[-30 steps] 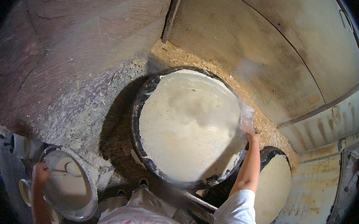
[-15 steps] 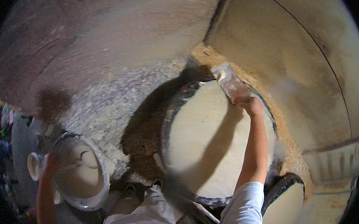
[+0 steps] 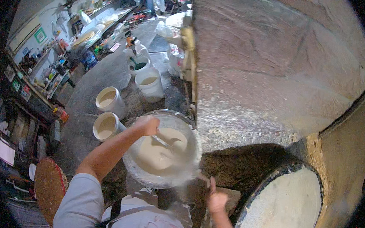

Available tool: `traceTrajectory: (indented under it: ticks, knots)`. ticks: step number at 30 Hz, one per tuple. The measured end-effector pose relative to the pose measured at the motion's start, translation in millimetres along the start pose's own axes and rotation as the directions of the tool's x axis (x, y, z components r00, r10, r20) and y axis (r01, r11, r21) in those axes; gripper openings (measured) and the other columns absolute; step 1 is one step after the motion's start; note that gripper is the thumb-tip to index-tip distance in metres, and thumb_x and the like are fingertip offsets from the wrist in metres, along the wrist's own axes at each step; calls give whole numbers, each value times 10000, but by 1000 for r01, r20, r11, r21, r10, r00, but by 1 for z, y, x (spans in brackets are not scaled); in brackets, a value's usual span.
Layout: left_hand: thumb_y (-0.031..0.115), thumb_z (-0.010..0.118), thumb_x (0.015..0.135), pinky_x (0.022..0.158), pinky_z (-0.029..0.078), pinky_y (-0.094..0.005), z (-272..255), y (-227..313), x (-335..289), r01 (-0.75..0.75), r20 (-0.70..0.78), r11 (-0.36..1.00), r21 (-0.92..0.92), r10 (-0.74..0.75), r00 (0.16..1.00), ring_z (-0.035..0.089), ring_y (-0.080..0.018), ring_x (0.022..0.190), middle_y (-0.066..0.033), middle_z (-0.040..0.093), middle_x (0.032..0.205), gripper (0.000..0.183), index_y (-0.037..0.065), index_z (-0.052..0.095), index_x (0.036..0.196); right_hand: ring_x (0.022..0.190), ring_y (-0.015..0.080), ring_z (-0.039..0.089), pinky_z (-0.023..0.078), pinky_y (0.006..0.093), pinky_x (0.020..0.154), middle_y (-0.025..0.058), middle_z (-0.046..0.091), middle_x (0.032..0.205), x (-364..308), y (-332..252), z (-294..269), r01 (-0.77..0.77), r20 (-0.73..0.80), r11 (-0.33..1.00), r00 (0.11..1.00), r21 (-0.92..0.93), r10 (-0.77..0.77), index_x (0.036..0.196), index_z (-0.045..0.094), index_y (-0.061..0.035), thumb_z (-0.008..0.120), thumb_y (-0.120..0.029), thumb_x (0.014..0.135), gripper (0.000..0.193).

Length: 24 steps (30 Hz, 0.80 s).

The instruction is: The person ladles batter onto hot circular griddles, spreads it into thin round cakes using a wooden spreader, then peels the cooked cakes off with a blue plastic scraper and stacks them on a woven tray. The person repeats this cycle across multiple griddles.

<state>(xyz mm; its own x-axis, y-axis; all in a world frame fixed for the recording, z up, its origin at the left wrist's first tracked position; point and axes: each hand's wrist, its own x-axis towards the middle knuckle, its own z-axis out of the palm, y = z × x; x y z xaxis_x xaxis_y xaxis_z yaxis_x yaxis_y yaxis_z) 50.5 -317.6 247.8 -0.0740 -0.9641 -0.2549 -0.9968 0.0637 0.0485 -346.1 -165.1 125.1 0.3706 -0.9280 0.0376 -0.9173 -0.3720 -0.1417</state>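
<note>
My left hand [image 3: 148, 126] is closed around the handle of a ladle [image 3: 161, 138], which dips into pale batter [image 3: 151, 158] in a large round tub [image 3: 137, 174]. My right hand [image 3: 217, 199] is lower, just right of the tub, closed on a flat rectangular scraper [image 3: 204, 178]. Motion smears the scraper, and its far end meets the tub's rim in the picture; I cannot tell whether they touch. To the right of that hand lies a big round griddle [image 3: 288, 208], spread with a thin pale layer of batter.
Left of the tub stand two white buckets [image 3: 108, 98] with pale contents. Another white bucket [image 3: 149, 85] stands beyond it. A brown wall [image 3: 271, 78] rises ahead on the right, its base crusted with dried splashes. Cluttered shelves [image 3: 96, 10] line the far left.
My view has swung left toward the tub. My right hand has left the griddle's far edge and come beside the tub with the scraper. The left hand remains at the tub.
</note>
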Motion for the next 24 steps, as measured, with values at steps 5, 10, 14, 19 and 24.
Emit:
traceTrajectory:
  ticks: [5, 10, 14, 19, 24]
  knots:
    - [272, 607, 725, 654, 524, -427, 34, -50, -14, -64, 69, 998, 14, 63, 996, 652, -323, 765, -180, 656, 815, 259, 37, 673, 812, 703, 335, 622, 491, 436, 573, 175, 597, 946, -48, -121, 75, -530, 258, 843, 830, 91, 494, 1342, 377, -70, 485, -141, 833, 525]
    - [258, 595, 815, 419, 462, -393, 135, -109, -36, 148, 539, 871, -469, 149, 829, 572, -234, 438, -154, 656, 678, 302, -29, 653, 738, 829, 365, 624, 492, 408, 717, 209, 622, 966, -88, -176, 76, -756, 416, 647, 559, -100, 717, 1300, 397, 10, 649, -217, 781, 620]
    - [198, 555, 856, 302, 237, -289, 217, -123, -98, 695, 683, 88, -714, 307, 663, 349, -131, 330, -65, 466, 472, 265, -2, 596, 687, 826, 364, 625, 492, 411, 713, 209, 627, 950, -54, -216, 60, -765, 333, 644, 605, -6, 723, 1297, 406, 8, 662, -229, 773, 630]
    - [199, 531, 873, 343, 226, -288, 258, -120, -159, 545, 432, -109, -831, 490, 757, 310, -122, 368, -2, 377, 498, 218, 93, 501, 685, 822, 362, 627, 492, 415, 709, 208, 635, 929, -38, -251, 64, -746, 225, 653, 664, 131, 713, 1294, 416, 6, 679, -244, 764, 642]
    - [149, 507, 864, 495, 390, -375, 237, -153, -184, 692, 320, -186, -698, 784, 532, 477, -220, 571, -43, 491, 630, 124, 60, 582, 823, 819, 361, 628, 492, 419, 704, 208, 642, 908, -117, -279, 68, -705, 121, 699, 709, 117, 695, 1290, 427, 5, 696, -259, 755, 654]
